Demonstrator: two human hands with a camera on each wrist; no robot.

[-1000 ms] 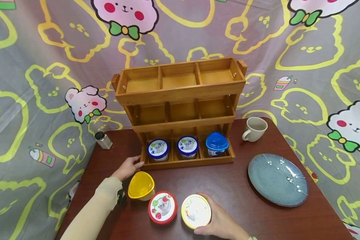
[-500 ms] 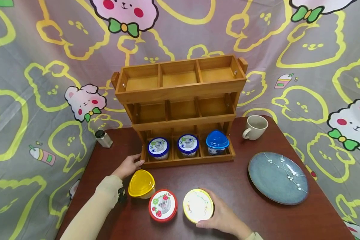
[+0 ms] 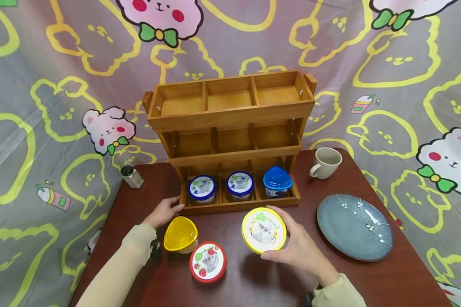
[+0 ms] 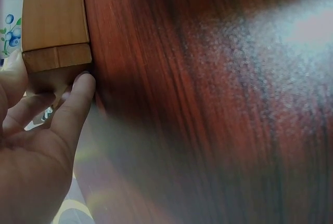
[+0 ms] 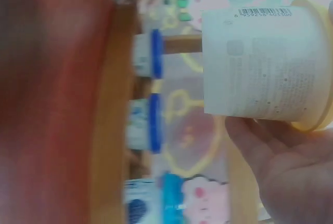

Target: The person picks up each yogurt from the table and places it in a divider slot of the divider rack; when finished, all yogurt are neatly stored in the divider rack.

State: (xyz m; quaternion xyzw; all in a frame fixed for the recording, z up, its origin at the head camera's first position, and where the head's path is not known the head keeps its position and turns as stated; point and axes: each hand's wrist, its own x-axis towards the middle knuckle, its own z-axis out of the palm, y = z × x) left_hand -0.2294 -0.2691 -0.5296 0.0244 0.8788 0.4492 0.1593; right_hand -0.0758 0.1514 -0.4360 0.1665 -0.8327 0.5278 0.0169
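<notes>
My right hand [image 3: 297, 245] grips a round white tub with a yellow-rimmed lid [image 3: 264, 230], raised above the table. In the right wrist view the tub's printed side [image 5: 260, 63] shows, with a barcode. My left hand [image 3: 165, 213] holds the lower left corner of a three-tier wooden shelf [image 3: 234, 116]; the left wrist view shows thumb and fingers about the wooden corner [image 4: 57, 57]. Two blue-lidded tubs [image 3: 202, 188] and a tub with a blue triangular lid [image 3: 278, 179] stand in the bottom tier. A yellow triangular-lidded tub [image 3: 180, 234] and a red-lidded tub [image 3: 208, 262] stand on the table.
A blue-grey plate [image 3: 353, 226] lies at the right of the dark wooden table [image 3: 230, 294]. Behind it stands a beige mug [image 3: 326, 163]. A small jar with a black cap [image 3: 132, 177] is at the back left. Patterned cloth [image 3: 61, 128] hangs around the table.
My right hand has lifted the yellow-rimmed tub off the table and moved it forward and slightly right, towards the shelf. My left hand has stayed at the shelf corner.
</notes>
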